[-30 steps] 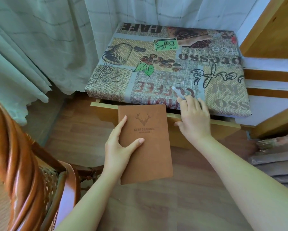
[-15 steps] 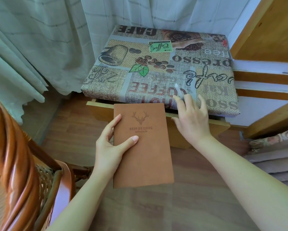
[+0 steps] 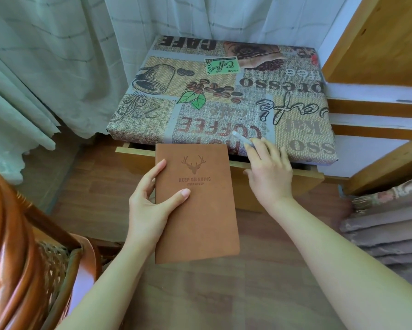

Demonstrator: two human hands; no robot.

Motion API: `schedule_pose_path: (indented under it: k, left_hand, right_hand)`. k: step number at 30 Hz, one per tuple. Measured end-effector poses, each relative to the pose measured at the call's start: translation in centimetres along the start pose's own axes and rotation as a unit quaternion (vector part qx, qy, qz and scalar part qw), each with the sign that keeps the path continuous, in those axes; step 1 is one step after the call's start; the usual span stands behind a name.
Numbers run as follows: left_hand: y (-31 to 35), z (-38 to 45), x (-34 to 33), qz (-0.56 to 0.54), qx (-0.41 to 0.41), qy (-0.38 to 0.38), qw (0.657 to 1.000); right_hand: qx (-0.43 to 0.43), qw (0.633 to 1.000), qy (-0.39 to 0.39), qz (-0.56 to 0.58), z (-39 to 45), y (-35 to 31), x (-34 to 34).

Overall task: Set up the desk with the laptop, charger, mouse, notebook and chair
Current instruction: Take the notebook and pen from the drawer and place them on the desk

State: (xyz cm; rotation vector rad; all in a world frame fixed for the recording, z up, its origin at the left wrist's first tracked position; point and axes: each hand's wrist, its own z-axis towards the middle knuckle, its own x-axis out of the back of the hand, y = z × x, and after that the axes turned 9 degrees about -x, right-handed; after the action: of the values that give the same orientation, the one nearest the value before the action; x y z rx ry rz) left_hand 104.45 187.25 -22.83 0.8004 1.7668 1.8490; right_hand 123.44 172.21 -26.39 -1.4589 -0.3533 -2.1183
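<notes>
A brown notebook (image 3: 198, 206) with a stamped deer head and "KEEP ON GOING" is held flat in my left hand (image 3: 150, 206), thumb on its cover, in front of the desk. My right hand (image 3: 269, 172) holds a thin white pen (image 3: 243, 138) between its fingers, over the front edge of the small desk (image 3: 224, 98), which wears a coffee-print cloth. Under the desk top a wooden drawer (image 3: 302, 175) stands pulled out a little. A carved wooden chair (image 3: 21, 253) with a woven seat fills the lower left. No laptop, charger or mouse is in view.
Pale curtains (image 3: 57, 55) hang at the left and behind the desk. A wooden shelf unit (image 3: 376, 108) stands right of the desk, and a stack of folded brownish fabric (image 3: 388, 234) lies at the right. The floor is wood laminate (image 3: 200, 294).
The view has shifted slightly; the notebook in my left hand sits a little lower and nearer. My right hand with the pen stays at the desk's front edge above the drawer.
</notes>
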Motion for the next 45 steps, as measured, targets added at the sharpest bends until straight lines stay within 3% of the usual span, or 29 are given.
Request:
schedule_pose_path:
  k: [5, 12, 19, 27, 35, 45]
  left_hand:
    - [-0.3, 0.2, 0.2, 0.0, 0.005, -0.001, 1.0]
    - [-0.3, 0.5, 0.3, -0.01, 0.007, -0.011, 1.0]
    - [-0.1, 0.4, 0.2, -0.025, 0.007, -0.005, 1.0]
    - [2.3, -0.6, -0.1, -0.027, -0.012, -0.014, 0.999]
    - [11.2, -3.6, -1.7, -0.023, -0.045, -0.048, 0.998]
    - [30.7, -12.3, -9.2, -0.016, -0.098, -0.182, 0.978]
  right_hand:
    - [0.004, 0.997, 0.075, -0.015, 1.2, -0.1, -0.9]
    - [-0.053, 0.994, 0.094, -0.019, 3.0, -1.6, -0.8]
    - [-0.051, 0.995, 0.08, -0.036, 3.0, -1.7, -0.8]
    - [-0.018, 0.999, -0.014, 0.03, 1.0, -1.3, 3.3]
    - [-0.041, 0.996, -0.017, 0.08, -3.7, 2.0, 14.4]
    - [-0.134, 0.985, -0.014, 0.106, -8.7, 13.4, 38.9]
